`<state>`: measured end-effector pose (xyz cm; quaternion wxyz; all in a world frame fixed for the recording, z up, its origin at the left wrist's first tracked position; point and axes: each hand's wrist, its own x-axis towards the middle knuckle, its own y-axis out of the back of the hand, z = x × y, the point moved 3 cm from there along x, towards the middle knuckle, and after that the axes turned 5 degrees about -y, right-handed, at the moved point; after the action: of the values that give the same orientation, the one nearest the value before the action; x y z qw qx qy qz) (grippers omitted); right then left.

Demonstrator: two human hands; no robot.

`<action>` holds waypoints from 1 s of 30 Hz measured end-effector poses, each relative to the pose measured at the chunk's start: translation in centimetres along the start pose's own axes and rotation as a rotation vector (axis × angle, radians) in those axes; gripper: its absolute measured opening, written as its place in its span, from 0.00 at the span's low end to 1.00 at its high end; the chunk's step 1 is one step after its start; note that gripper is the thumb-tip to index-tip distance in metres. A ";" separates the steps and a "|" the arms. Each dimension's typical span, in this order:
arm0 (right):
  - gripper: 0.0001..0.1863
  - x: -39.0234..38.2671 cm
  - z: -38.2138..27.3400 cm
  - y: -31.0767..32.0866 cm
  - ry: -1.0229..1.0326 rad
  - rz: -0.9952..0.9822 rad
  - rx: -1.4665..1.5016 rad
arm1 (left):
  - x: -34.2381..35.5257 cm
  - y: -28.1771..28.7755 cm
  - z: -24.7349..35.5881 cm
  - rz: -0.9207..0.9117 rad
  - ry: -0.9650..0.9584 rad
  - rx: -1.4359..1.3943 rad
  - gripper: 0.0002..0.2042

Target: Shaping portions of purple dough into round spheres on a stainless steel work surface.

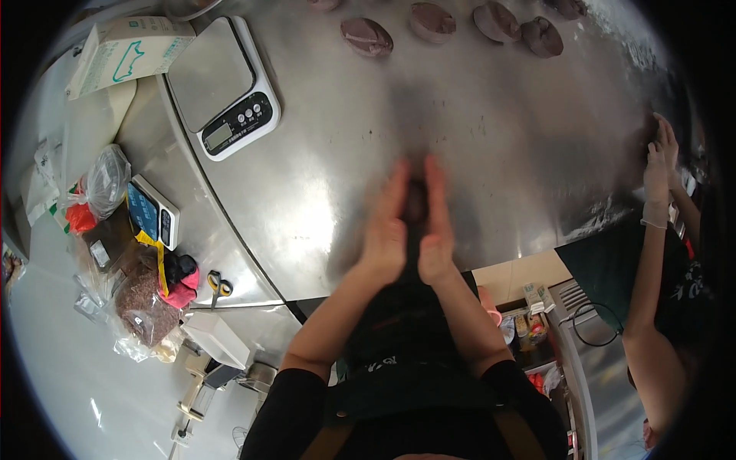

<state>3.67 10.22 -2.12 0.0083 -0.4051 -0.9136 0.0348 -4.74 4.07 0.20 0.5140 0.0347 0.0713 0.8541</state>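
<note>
Brushed steel, bright with glare and smeared with blurry reflections, makes up the surface [307,169] seen from the head. Over its near edge the left hand [389,234] and the right hand [437,230] face each other palm to palm, bare, fingers straight and uncurled, with a narrow gap between them. In that gap sits a small dark lump [415,204], probably of the same purplish stuff as the pieces farther off; motion blur softens the fingertips and the lump, so I cannot tell whether both palms touch it or how firmly.

At the far edge lie purple-grey ovals [366,37], plump and matte, with folded, creased tops (they look like dough); the outermost are cut off by the frame. Up on the left stands a white plastic scale [264,115] with a smooth metal plate, beside a pale carton [130,57] with green print. Lower left, crinkled clear plastic wraps a bag of brown granules [146,310], near scissors [220,285] with black and yellow handles. On the right, a co-worker's hand [655,180] wears a thin translucent glove; the fisheye's dark rim swallows much of that person, and the face is out of sight.
</note>
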 end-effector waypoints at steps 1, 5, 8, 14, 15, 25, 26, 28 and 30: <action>0.44 0.7 0.2 0.0 0.006 0.001 -0.001 | -0.5 -1.2 -0.1 -0.052 0.020 0.085 0.35; 0.44 2.0 -0.3 0.0 0.086 -0.030 -0.065 | -2.8 -1.4 -1.0 0.193 0.062 -0.166 0.33; 0.42 -0.1 -1.1 0.2 0.019 0.042 -0.008 | -0.5 0.3 0.0 0.113 0.154 -0.188 0.35; 0.42 1.6 -0.6 0.6 0.014 -0.026 -0.035 | -2.5 -1.4 0.0 0.068 0.103 -0.093 0.34; 0.41 1.6 -0.6 0.9 0.061 -0.035 -0.030 | -1.8 -1.0 -0.1 0.069 0.092 -0.090 0.34; 0.40 2.1 -0.7 -0.9 -0.016 -0.039 -0.049 | -0.9 -0.8 -0.8 0.057 -0.046 0.042 0.32; 0.40 2.0 -0.4 -1.0 -0.001 -0.035 -0.064 | -1.0 -1.0 -1.0 0.070 -0.033 0.016 0.32; 0.41 1.4 -0.7 -1.2 -0.004 -0.035 -0.073 | -1.5 -0.8 -0.8 0.084 -0.002 -0.008 0.33; 0.41 1.4 -0.7 -1.2 -0.029 -0.038 -0.038 | -0.9 0.0 -1.1 0.078 0.016 -0.070 0.33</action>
<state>1.87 10.55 -1.32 -0.0120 -0.3872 -0.9216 0.0231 -4.46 3.19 -0.86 0.4807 0.0127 0.0443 0.8757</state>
